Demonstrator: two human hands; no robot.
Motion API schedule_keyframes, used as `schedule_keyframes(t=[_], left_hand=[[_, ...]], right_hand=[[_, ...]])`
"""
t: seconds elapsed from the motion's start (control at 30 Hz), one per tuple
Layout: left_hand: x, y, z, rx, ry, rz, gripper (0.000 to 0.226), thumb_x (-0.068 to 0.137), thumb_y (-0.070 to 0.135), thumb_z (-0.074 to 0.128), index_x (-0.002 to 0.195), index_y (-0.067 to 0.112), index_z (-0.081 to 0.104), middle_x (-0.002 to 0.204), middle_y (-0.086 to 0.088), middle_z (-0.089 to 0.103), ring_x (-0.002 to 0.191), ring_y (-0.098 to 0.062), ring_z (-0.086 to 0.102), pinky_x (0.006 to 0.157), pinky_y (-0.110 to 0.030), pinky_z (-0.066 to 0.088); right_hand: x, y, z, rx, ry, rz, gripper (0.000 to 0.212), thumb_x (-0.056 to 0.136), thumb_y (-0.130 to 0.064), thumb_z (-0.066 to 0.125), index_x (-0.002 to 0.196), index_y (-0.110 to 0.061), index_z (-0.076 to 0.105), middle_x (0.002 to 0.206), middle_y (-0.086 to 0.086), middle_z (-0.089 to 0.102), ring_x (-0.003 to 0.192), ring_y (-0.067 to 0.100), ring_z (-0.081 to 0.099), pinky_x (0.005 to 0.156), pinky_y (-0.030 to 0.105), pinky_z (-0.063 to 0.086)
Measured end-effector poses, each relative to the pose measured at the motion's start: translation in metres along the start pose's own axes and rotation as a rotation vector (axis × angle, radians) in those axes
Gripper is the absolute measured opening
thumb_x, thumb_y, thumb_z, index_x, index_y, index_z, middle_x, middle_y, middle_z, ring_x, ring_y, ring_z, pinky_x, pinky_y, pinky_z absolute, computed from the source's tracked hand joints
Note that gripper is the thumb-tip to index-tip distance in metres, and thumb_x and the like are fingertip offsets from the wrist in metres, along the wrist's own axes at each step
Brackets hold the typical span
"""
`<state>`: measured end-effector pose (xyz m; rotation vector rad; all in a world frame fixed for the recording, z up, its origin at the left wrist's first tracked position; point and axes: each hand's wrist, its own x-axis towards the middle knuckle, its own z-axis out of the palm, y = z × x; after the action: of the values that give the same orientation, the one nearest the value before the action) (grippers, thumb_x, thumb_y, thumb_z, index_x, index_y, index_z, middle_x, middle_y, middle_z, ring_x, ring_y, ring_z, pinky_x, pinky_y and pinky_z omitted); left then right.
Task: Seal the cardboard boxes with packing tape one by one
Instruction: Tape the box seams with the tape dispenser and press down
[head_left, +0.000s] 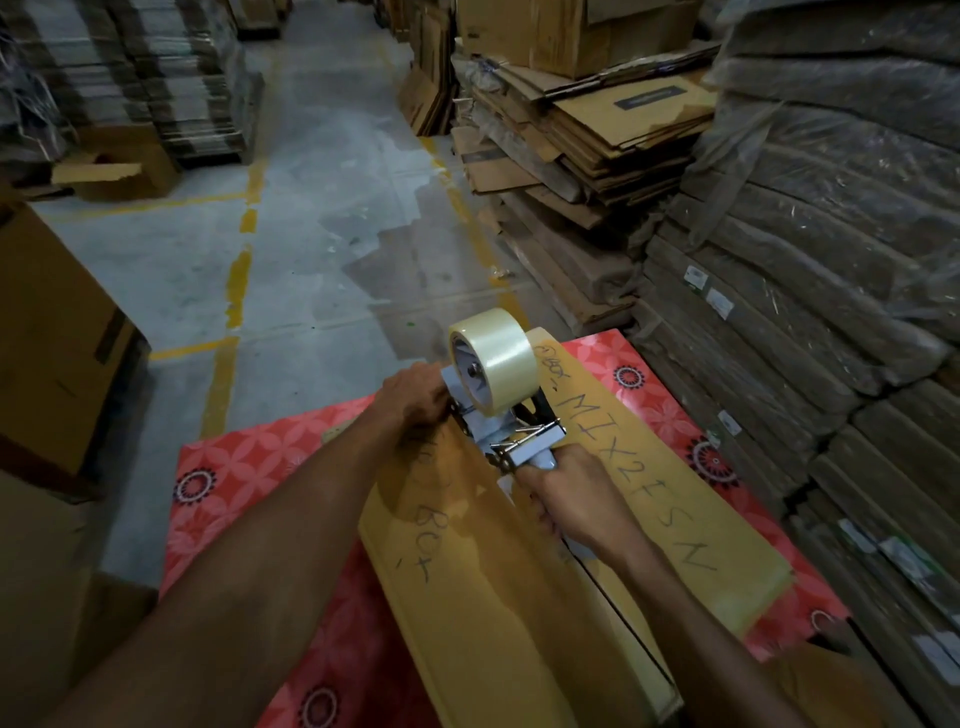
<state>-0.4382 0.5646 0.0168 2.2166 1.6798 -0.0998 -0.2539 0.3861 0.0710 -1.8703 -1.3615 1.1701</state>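
Warehouse aisle, flattened cardboard stacks (597, 130) around. Box (519, 597) lies on the red flowery surface (234, 478); right hand (576, 499) wraps the tape dispenser (498, 431) handle on top, left hand (415, 395) fingers hide behind it, grip unclear.

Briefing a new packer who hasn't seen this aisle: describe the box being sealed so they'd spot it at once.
Find the red flower-patterned sheet low in the view, beside the wrapped stacks. The yellowish cardboard box lies on it. Unlike the cartons around, it bears black handwriting and has the tape dispenser on top.
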Motion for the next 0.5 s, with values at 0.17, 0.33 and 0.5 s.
schedule_keyframes(t=[0.17, 0.33, 0.5], left_hand=[[-0.01, 0.013, -0.008, 0.072, -0.003, -0.026, 0.047, 0.108, 0.036, 0.032, 0.149, 0.015, 0.039, 0.15, -0.016, 0.045, 0.133, -0.036, 0.047, 0.107, -0.046, 0.04], [-0.02, 0.038, 0.004, 0.153, 0.122, -0.175, 0.049, 0.106, 0.043, 0.024, 0.151, 0.025, 0.035, 0.148, -0.019, 0.041, 0.134, -0.042, 0.039, 0.112, -0.062, 0.026], [-0.035, 0.065, 0.049, -0.044, 0.268, -0.156, 0.096, 0.095, 0.072, 0.034, 0.159, 0.006, 0.005, 0.167, -0.014, 0.005, 0.154, -0.032, 0.003, 0.121, -0.058, -0.002]], right_hand=[[-0.04, 0.026, -0.02, -0.046, -0.019, 0.067, 0.023, 0.079, -0.021, 0.064, 0.056, -0.017, 0.061, 0.058, 0.008, 0.059, 0.052, 0.023, 0.054, 0.052, 0.039, 0.043], [-0.082, 0.064, -0.031, 0.012, -0.028, 0.14, 0.029, 0.079, -0.008, 0.066, 0.053, -0.017, 0.057, 0.048, -0.003, 0.055, 0.047, 0.016, 0.049, 0.054, 0.029, 0.038], [-0.078, 0.062, -0.027, 0.056, -0.027, 0.098, 0.033, 0.077, -0.004, 0.065, 0.05, -0.018, 0.053, 0.046, -0.004, 0.053, 0.042, 0.013, 0.045, 0.05, 0.029, 0.035]])
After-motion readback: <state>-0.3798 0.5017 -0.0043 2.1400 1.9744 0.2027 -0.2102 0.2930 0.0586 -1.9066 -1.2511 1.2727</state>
